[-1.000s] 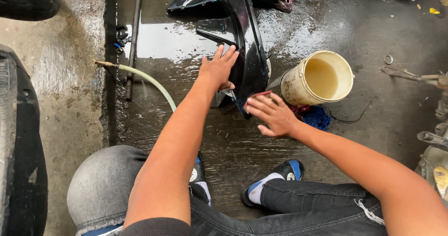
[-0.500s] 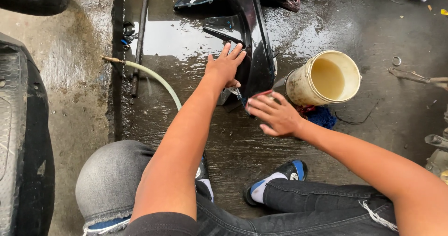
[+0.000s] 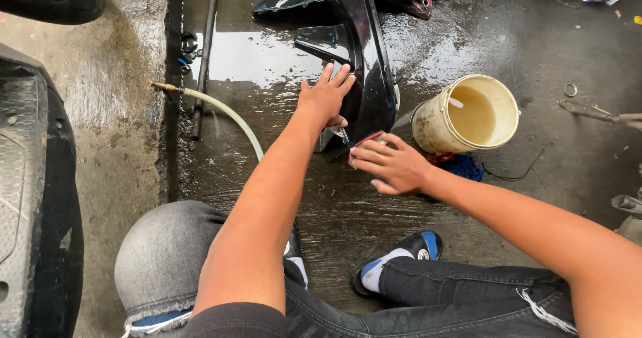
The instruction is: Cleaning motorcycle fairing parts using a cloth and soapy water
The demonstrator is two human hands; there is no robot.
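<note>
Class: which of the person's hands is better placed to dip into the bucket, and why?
Right. The right hand, holding something red under its fingers, lies beside the cream bucket; the left hand is pressed flat on the black fairing panel, farther away.

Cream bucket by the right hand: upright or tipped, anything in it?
The bucket stands upright on the wet floor, mouth up, holding murky liquid.

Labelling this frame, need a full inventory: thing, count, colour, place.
panel: 1, glossy black, upright on wet floor, centre
bucket: 1, cream, murky water inside, right of panel
hose: 1, pale green, brass tip, left
cloth: 1, blue, under bucket
ring: 1, metal, far right
rod: 1, dark, upper left
shoes: 2, black and blue, bottom
left hand: flat on panel
right hand: holds red thing at panel's lower edge
</note>
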